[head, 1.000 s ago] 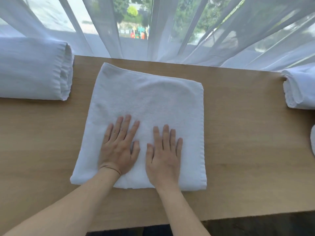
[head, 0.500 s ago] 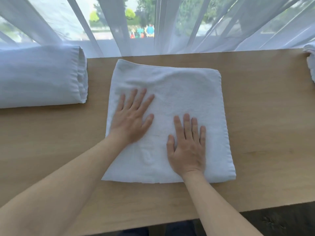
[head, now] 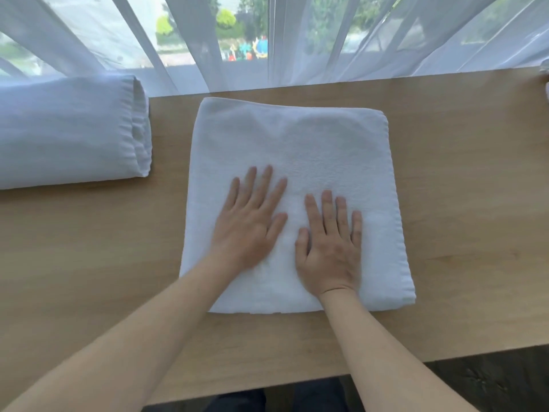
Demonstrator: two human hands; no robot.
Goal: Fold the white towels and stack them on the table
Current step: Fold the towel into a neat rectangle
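White towel (head: 291, 138) lies folded square mid-table, your left hand (head: 248, 227) and right hand (head: 329, 248) pressing it with flat, straight fingers, gripping nothing; smoothing looks done, so next likely fold again or stack it.

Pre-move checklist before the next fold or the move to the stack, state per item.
1. Both hands on the towel: ok. Left hand and right hand lie flat on the folded towel.
2. Towel surface flat: ok, only faint creases near the far edge.
3. Layer edges aligned: cannot tell; the near right corner shows stacked layers, the rest is hidden.
4. Towel fully on the table: ok.
5. Stack on the left apart from this towel: ok, bare wood lies between them.
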